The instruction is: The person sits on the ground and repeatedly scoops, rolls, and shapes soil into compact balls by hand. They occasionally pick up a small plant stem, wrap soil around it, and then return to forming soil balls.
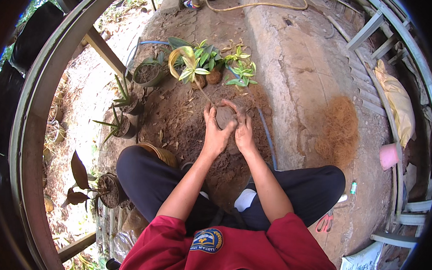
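Both of my hands are cupped around a smooth, wet ball of mud [224,117] above the dark soil. My left hand [216,133] presses its left and near side. My right hand [243,130] wraps the right and far side, its fingers smeared with mud. From the ball a thin plant stem [204,93] slants away to the upper left, up to pale green-and-yellow leaves [191,70]. Just beyond stand several leafy plants, with a round fibre-covered root ball [214,77] among them. Below my hands lies loose dark soil [190,137].
Potted plants [124,125] line the left side; a yellowish pot [161,154] sits by my left knee. A blue hose [267,132] crosses the ground. To the right lie coconut-like fibre [338,129], a pink pot [389,156] and red-handled cutters [325,222]. Another person's foot [192,4] shows beyond.
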Tool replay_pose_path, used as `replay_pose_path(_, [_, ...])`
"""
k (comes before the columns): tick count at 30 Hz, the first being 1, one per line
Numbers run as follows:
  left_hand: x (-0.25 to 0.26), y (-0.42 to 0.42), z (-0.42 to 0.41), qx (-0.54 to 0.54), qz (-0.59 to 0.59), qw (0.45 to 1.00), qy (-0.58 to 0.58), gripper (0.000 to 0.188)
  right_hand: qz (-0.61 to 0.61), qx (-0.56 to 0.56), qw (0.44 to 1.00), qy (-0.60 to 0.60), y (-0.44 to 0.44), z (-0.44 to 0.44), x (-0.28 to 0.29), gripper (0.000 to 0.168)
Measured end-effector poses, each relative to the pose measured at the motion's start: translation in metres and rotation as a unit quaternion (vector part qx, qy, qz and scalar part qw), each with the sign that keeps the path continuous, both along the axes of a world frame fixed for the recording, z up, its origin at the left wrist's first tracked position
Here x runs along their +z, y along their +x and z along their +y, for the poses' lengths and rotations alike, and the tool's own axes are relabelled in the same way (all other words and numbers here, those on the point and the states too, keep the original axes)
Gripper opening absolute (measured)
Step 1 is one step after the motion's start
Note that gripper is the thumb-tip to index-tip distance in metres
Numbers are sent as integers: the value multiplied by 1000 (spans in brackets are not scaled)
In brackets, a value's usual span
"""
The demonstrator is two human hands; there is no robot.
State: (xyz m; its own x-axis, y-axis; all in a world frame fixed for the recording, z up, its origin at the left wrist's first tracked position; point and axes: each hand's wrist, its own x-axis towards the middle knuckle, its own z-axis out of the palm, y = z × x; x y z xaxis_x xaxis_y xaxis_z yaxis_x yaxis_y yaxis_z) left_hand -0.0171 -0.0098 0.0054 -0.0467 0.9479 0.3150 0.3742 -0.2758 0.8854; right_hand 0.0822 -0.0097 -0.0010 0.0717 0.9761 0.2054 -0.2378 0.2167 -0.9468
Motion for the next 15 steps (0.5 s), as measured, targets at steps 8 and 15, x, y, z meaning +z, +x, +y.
replay_pose_path(8, [12, -1, -10, -132, -161, 974, -85, 65, 29, -102, 994, -19, 0, -12, 10, 28])
replay_pose_path(15, [6, -6, 4, -169, -179, 967, -61, 63, 140, 17, 988, -62, 8, -3, 21, 43])
